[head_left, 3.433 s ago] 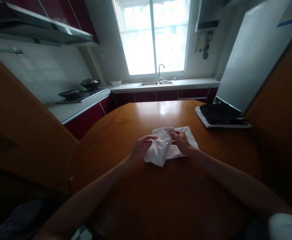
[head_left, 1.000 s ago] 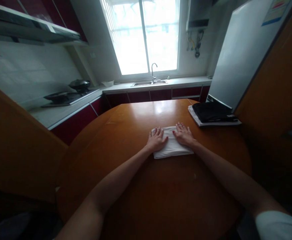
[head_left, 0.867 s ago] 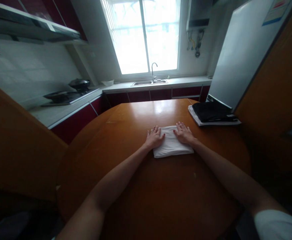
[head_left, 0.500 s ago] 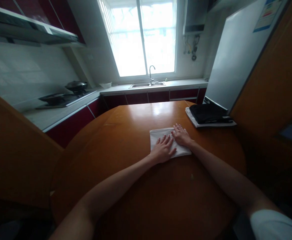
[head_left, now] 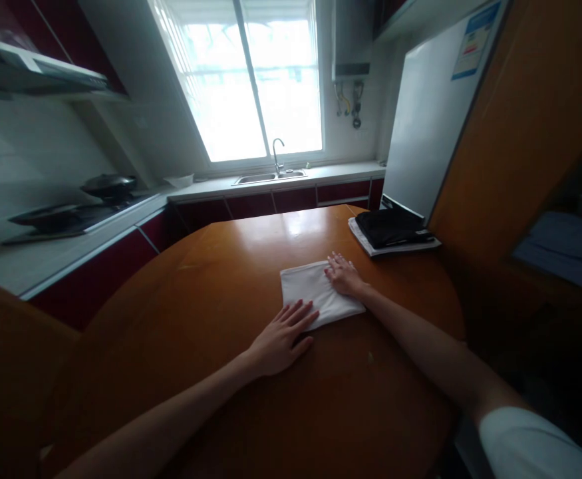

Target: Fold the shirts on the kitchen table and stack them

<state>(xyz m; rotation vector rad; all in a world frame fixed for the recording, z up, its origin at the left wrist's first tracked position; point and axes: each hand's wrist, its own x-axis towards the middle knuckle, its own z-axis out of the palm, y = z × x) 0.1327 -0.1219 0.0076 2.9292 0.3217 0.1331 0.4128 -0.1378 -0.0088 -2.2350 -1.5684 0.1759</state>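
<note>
Both palms lie open, gripping nothing: right hand (head_left: pixel 343 278) presses the folded white cloth (head_left: pixel 315 301) at its 2 o'clock corner, left hand (head_left: pixel 281 339) flat at 7 o'clock; smoothing looks finished, lifting it needs a pinch.

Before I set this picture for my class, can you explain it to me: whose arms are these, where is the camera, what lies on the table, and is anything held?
The camera sits on a person's head, looking forward and down, so both bare arms are that person's own. The left hand lies flat on the round wooden table, its fingers touching the near edge of a folded white cloth. The right hand rests open on the cloth's far right corner. Nothing is gripped. Further right lies a dark folded item on a white one. Behind are a sink and window.
</note>
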